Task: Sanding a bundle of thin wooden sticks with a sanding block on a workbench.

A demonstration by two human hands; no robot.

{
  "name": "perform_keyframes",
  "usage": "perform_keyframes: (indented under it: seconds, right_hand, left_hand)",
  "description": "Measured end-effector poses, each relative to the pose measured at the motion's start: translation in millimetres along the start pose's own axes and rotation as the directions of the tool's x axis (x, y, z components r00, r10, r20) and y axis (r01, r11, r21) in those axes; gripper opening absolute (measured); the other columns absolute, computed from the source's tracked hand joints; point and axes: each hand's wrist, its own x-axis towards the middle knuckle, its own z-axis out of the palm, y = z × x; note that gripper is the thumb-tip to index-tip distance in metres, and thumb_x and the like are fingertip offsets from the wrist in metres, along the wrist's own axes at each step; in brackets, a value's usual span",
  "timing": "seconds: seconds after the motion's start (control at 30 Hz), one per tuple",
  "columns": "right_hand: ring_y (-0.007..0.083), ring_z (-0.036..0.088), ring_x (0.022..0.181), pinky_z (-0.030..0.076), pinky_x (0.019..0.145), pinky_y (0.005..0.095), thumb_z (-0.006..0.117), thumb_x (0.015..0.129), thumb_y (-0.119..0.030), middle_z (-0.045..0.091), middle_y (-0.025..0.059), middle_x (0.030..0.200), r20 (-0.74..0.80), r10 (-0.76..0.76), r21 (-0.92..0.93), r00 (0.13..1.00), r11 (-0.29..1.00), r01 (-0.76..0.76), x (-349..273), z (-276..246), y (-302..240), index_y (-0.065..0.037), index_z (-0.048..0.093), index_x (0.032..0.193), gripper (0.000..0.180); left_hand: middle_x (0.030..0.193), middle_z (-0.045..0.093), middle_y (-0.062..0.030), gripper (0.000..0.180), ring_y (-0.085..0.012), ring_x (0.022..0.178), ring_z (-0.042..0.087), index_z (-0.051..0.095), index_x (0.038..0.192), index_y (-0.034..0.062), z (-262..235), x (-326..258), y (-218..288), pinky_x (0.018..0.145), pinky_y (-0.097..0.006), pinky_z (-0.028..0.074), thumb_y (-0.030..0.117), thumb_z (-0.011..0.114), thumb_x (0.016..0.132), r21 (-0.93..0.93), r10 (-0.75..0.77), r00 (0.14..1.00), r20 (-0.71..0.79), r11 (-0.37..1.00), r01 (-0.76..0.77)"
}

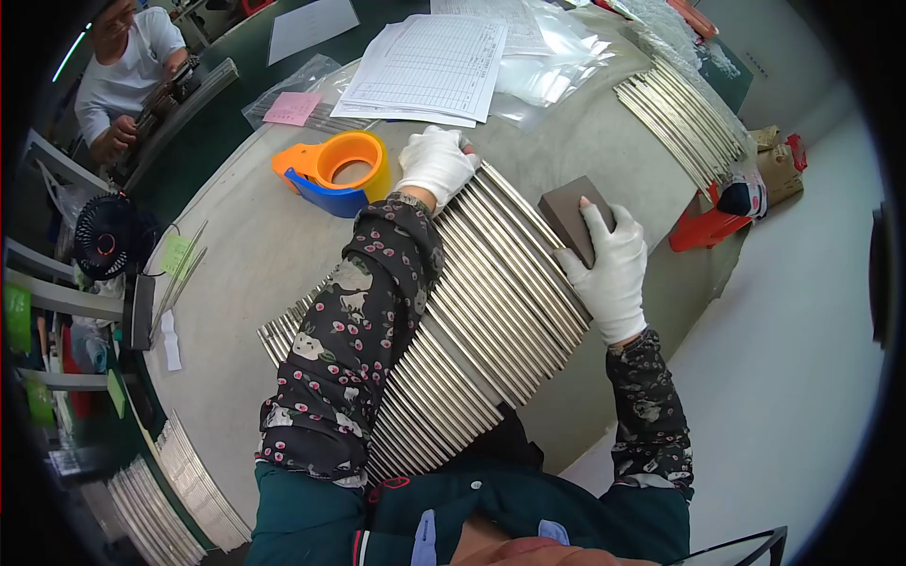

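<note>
A wide row of slim, shiny metal rods [505,274] lies side by side on the table in front of me, running over its near edge. My left hand [437,164], in a white glove with a bare fingertip, is closed at the far ends of the rods; its grip is partly hidden. My left forearm crosses over the row. To the right of the rods, my gloved right hand [609,269] grips a brown sanding block [569,215], fingers along its side and thumb toward the rods.
An orange and blue tape dispenser [340,170] stands beside my left hand. Printed sheets [425,66] and plastic bags lie beyond. More rods [684,123] sit at far right, above a red container [703,226]. A black fan [106,236] is at left; a person [127,75] works at far left.
</note>
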Motion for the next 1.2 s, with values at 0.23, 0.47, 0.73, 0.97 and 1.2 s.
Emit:
perform_keyframes:
  seconds: [0.23,0.47,0.73,0.97,1.2]
  right_hand:
    - [0.0348,0.049,0.107,0.043,0.090,0.0454,0.081,0.067,-0.032,0.048,0.0209,0.122,-0.049,-0.015,0.063,0.999,0.998,0.018,-4,-1,5,-0.012,0.055,0.129,0.070]
    - [0.0360,0.050,0.106,0.043,0.091,0.0455,0.080,0.067,-0.029,0.050,0.0224,0.121,-0.053,-0.047,0.078,0.997,0.996,0.051,-1,-1,6,-0.011,0.056,0.127,0.067]
    - [0.0375,0.051,0.104,0.044,0.092,0.0438,0.075,0.073,-0.027,0.053,0.0238,0.117,-0.063,-0.040,0.243,0.997,0.969,0.055,30,-6,-5,-0.008,0.060,0.123,0.056]
    - [0.0355,0.054,0.100,0.047,0.087,0.0435,0.073,0.073,-0.030,0.054,0.0236,0.113,-0.033,-0.295,0.151,0.955,0.943,0.297,64,-2,-47,-0.010,0.064,0.117,0.049]
    - [0.0359,0.057,0.099,0.049,0.085,0.0440,0.073,0.073,-0.028,0.059,0.0230,0.108,-0.094,-0.288,0.150,0.953,0.942,0.299,65,5,-47,-0.011,0.067,0.114,0.045]
  left_hand:
    - [0.091,0.070,-0.0098,0.029,-0.0262,0.091,0.066,0.067,0.098,0.0118,12,-10,-11,0.084,-0.035,0.048,0.036,0.066,0.081,-0.414,0.040,0.994,-0.100,0.907,-0.078]
    - [0.089,0.070,-0.0080,0.028,-0.0209,0.084,0.066,0.068,0.099,0.0098,18,-7,-16,0.082,-0.030,0.047,0.033,0.064,0.084,-0.624,0.073,0.994,-0.084,0.774,-0.109]
    - [0.087,0.071,-0.0074,0.031,-0.0223,0.085,0.067,0.071,0.098,0.0118,18,-9,-15,0.082,-0.031,0.047,0.038,0.062,0.085,-0.573,0.037,0.997,-0.074,0.817,-0.073]
    - [0.087,0.071,-0.0071,0.030,-0.0234,0.085,0.067,0.070,0.097,0.0126,21,-5,-21,0.080,-0.032,0.048,0.039,0.062,0.086,-0.529,0.089,0.993,-0.083,0.840,-0.119]
    - [0.089,0.071,-0.0087,0.030,-0.0252,0.086,0.067,0.070,0.100,0.0124,21,-3,-26,0.082,-0.034,0.049,0.038,0.063,0.086,-0.562,0.119,0.987,-0.108,0.811,-0.159]
